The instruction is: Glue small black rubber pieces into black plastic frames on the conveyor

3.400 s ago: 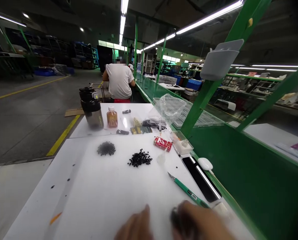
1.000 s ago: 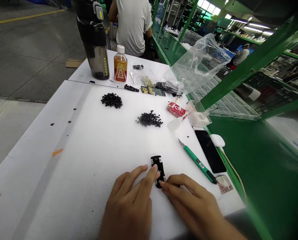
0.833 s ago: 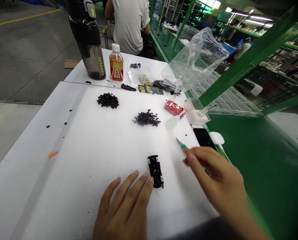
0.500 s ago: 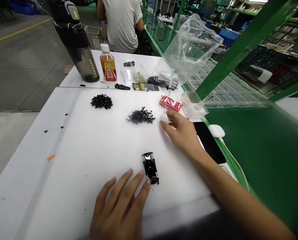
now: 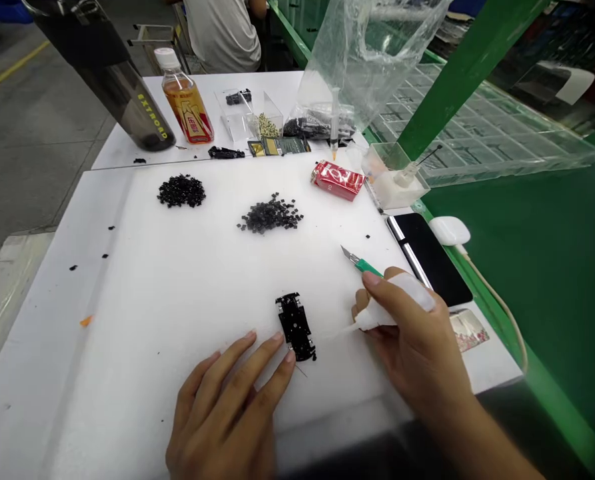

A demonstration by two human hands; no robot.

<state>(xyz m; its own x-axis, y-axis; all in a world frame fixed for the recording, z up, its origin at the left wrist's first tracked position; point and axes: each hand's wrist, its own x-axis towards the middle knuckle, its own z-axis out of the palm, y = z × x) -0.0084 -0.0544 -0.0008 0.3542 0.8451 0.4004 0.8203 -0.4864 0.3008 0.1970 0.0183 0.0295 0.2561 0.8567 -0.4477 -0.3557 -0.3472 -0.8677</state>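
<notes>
A black toy-car chassis (image 5: 296, 327) lies flat on the white work surface, long side pointing away from me. My left hand (image 5: 232, 400) rests palm down with fingers spread, its index fingertip at the chassis's near left corner. Gripped in my right hand (image 5: 412, 340) is a white squeeze bottle (image 5: 404, 291) with a thin nozzle (image 5: 350, 329). That nozzle points left toward the chassis, a little apart from it. A craft knife with a green handle (image 5: 368, 267) lies just beyond my right fingers, its handle partly hidden. Farther away sit two piles of small black pieces (image 5: 271, 215) (image 5: 181, 191).
A red crumpled packet (image 5: 338, 180), a syringe (image 5: 334, 123) and a clear box (image 5: 396, 183) stand at the back right. A phone (image 5: 432, 260) and a white mouse (image 5: 450, 231) line the right edge. A drink bottle (image 5: 187, 110) and a dark tumbler (image 5: 127, 100) stand back left.
My right hand has drawn back toward me from near the red packet, bringing the white squeeze bottle. The craft knife now shows. My left hand stays by the chassis; the view has shifted.
</notes>
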